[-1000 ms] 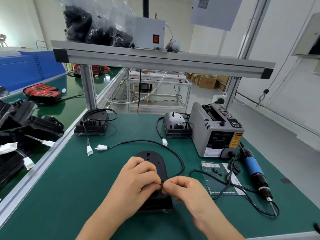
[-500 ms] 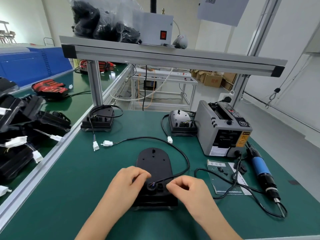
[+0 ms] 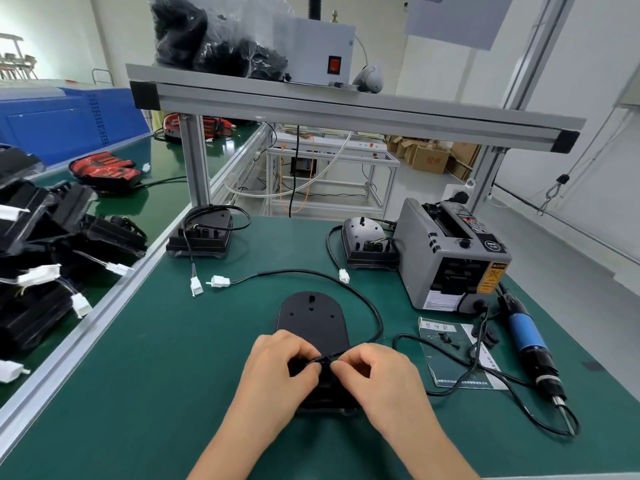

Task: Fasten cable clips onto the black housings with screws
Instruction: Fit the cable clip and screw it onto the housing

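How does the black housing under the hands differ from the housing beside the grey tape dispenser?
The near housing is worked on: left hand and right hand pinch its cable at the near end; the far housing lies untouched. The near cable sweeps a wide arc; the far cable makes a short loop. Each cable ends in a white connector.

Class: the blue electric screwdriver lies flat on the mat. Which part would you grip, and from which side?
Probably the blue barrel of the electric screwdriver, from above. It lies flat with its bit pointing nearward, and that straight, thick middle section lies exposed.
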Motion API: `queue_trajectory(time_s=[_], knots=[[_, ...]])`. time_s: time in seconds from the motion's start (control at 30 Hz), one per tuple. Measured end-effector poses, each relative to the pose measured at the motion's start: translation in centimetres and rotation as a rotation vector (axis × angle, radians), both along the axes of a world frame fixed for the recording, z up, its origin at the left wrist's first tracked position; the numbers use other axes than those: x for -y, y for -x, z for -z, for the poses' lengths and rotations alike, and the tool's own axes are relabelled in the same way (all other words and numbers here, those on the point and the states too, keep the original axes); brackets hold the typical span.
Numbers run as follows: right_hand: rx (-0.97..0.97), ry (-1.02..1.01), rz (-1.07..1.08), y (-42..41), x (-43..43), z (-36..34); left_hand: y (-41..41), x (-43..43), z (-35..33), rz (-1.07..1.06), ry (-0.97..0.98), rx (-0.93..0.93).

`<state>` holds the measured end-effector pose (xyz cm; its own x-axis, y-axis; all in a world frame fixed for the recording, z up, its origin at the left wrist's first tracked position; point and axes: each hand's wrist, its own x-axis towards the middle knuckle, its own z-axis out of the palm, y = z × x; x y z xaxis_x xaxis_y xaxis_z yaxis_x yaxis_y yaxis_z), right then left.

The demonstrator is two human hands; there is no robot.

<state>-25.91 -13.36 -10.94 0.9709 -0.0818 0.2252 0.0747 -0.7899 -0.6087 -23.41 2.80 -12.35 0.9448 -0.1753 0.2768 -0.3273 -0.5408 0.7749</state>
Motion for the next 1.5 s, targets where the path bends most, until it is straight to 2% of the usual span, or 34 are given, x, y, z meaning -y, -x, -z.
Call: queue_trajectory(time_s=[0.77,0.87,1.0,1.07,1.23,1.37,1.5], knots=[[0.139,0.012,-0.055,-1.2,0.4,0.6,0.3,-0.4,0.0,0.062,0.102,-0.022],[0.058,0.02,-0.112,-1.7,0.6,-0.1,0.4,-0.5,-0.1,0.08,0.09,-0.024],[-0.095,-0.145,-0.153,-1.7,0.6,-1.1,0.2,-0.5,-0.2,0.086,0.086,-0.05],[-0.135,-0.152,-0.159,-1.8,0.6,-1.3,0.2,-0.5,-0.2,0.092,0.064,-0.064],[-0.126,-0.075,-0.171,-1.7,0.8,-1.6,0.5,-0.7,-0.1,0.019,0.151,-0.143],[-0.138,-0.113,-0.152,-1.3,0.7,-1.9,0.0,-0.2,-0.4,0.029,0.031,-0.1],[-0.19,-0.152,-0.131,-1.1,0.4,-2.1,-0.5,0.5,-1.0,-0.015,0.035,-0.188]])
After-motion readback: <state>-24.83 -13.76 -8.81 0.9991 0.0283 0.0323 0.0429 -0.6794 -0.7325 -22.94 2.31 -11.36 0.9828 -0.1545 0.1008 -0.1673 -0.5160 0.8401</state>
